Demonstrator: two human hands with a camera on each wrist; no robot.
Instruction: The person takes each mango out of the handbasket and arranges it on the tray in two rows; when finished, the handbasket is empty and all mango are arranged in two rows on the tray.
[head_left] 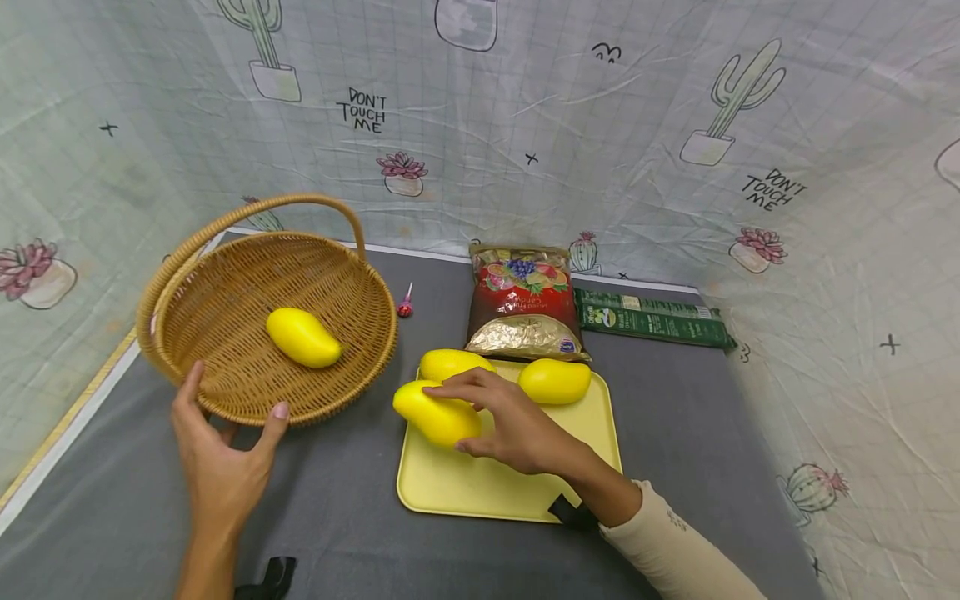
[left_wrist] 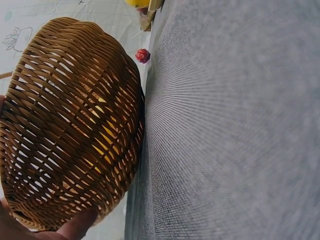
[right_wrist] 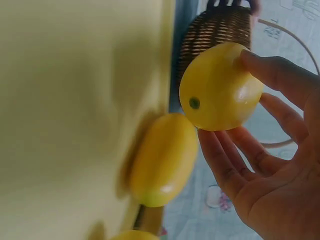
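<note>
My right hand grips a yellow mango above the left part of a pale yellow tray. In the right wrist view the thumb and fingers curl round this mango, lifted off the tray. Two more mangoes lie at the tray's far side, one on the left and one on the right. My left hand holds the near rim of a wicker basket, which leans toward me. One mango lies inside the basket.
Behind the tray lies a red and gold candy bag, with a long green packet to its right. A small red lollipop lies right of the basket. Printed cloth hangs round the grey table.
</note>
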